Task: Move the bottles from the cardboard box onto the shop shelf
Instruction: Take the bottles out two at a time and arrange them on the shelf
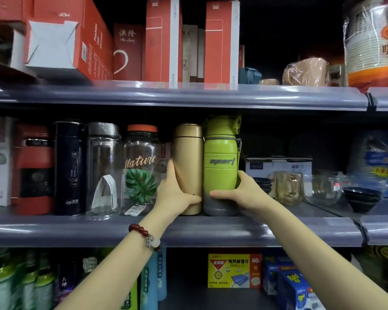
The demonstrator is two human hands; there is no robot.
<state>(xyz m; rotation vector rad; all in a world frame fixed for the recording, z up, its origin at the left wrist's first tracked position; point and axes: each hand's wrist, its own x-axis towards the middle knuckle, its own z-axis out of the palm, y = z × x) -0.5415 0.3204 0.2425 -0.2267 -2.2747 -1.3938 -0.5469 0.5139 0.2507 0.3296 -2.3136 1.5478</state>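
Observation:
A gold flask (188, 157) stands upright on the middle shelf (211, 231), and my left hand (174, 193) is wrapped around its lower part. Right beside it, touching, stands a green sport bottle (220, 166) with a grey base; my right hand (242, 193) grips it low on its right side. To the left in the same row stand a clear "Nature" bottle (141, 166), a clear bottle with a steel cap (102, 171), a dark blue flask (68, 166) and a red flask (33, 168). The cardboard box is out of view.
Right of the green bottle sit stacked dark bowls (263, 183), a glass cup (288, 186) and glass bowls (323, 189). The upper shelf (188, 95) carries red cartons close above the bottle tops. Below are green bottles (20, 285) and insecticide boxes (233, 270).

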